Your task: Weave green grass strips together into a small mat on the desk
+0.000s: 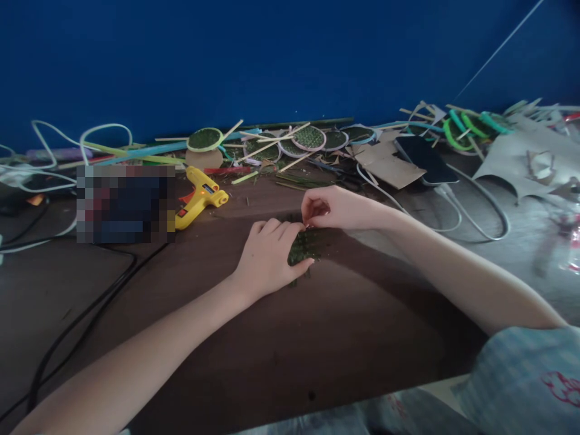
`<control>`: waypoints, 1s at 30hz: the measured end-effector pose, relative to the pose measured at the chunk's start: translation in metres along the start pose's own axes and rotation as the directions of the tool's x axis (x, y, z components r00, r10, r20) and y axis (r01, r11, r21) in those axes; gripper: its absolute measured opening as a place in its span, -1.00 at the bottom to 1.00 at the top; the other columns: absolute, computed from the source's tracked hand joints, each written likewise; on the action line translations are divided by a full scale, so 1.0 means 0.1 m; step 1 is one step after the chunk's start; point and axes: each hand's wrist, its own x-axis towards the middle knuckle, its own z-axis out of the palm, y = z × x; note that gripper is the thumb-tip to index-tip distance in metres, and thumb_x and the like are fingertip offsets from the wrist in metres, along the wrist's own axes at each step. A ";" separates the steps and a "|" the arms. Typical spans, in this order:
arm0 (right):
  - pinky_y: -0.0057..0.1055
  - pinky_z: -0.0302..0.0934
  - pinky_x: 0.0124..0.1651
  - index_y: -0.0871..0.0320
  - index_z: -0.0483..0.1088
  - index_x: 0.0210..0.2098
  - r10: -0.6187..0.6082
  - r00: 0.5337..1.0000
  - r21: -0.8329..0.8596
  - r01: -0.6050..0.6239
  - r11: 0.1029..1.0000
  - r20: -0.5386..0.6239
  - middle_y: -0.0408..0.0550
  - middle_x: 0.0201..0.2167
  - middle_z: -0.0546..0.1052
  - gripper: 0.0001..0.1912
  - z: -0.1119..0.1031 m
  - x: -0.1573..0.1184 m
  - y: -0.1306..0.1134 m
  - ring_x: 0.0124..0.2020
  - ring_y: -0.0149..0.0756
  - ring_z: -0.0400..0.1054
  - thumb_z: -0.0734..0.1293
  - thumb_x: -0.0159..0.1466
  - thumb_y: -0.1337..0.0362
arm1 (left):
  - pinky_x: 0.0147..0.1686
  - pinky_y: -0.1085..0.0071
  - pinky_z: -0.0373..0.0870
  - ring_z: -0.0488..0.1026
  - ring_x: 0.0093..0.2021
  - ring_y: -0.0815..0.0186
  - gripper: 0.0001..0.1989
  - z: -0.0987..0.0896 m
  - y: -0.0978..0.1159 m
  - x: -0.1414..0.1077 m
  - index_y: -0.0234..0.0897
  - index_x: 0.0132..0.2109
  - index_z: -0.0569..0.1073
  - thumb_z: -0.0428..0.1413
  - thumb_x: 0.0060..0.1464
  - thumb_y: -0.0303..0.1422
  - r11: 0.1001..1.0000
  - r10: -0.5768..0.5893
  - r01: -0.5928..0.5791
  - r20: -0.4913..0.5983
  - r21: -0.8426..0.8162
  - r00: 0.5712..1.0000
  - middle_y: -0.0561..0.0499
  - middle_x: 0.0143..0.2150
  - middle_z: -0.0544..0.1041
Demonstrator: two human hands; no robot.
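Observation:
A small woven piece of green leaf strips [302, 246] lies on the dark brown table, its loose strip ends sticking out at the right and bottom. My left hand [270, 254] holds it down, fingers over its left and upper part and thumb along its lower edge. Above its top edge, my right hand [330, 207] is closed in a pinch, fingertips close to the left hand's. What lies between those fingertips is too small to make out. A yellow glue gun [199, 196] rests further left, apart from both hands.
Along the blue wall [290, 54] lie round woven green discs with pale rims [309, 138], thin sticks and scraps. Behind my right arm are cardboard [385, 162], a phone [428, 160] with a white cable, and green rings [457, 133]. Black cables [97, 314] run down the left.

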 end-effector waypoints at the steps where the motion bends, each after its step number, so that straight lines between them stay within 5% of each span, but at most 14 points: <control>1: -0.45 0.21 -0.31 0.18 0.30 -0.40 -0.004 1.000 0.012 0.004 1.000 0.014 -0.10 -0.40 0.48 -0.86 -0.01 0.00 0.01 -0.39 -0.41 0.37 0.22 0.01 0.44 | -0.15 0.22 0.18 0.34 -0.17 0.10 -0.57 0.00 0.00 0.00 -0.35 -0.06 0.35 0.09 -0.02 -0.15 1.000 -0.002 0.002 0.001 -0.004 1.000 -0.12 -0.22 0.47; 21: -0.42 0.27 -0.25 0.19 0.31 -0.32 -0.063 0.995 0.140 0.051 0.989 0.081 -0.10 -0.42 0.52 -0.76 -0.07 0.00 0.08 -0.36 -0.40 0.41 0.17 0.03 0.54 | -0.16 0.23 0.18 0.33 -0.12 0.11 -0.55 0.02 -0.01 -0.01 -0.32 -0.01 0.31 0.12 -0.03 -0.20 0.999 -0.011 0.010 -0.010 -0.051 1.000 -0.10 -0.13 0.47; 30: -0.51 0.18 -0.48 0.21 0.31 -0.38 0.126 0.992 0.111 -0.127 0.986 0.013 -0.08 -0.53 0.49 -0.79 -0.05 0.02 -0.01 -0.52 -0.43 0.36 0.13 0.07 0.53 | -0.16 0.24 0.17 0.32 -0.11 0.14 -0.65 0.02 -0.01 -0.01 -0.28 -0.09 0.34 0.11 -0.01 -0.21 0.999 0.023 -0.023 -0.011 -0.043 1.000 -0.04 -0.05 0.46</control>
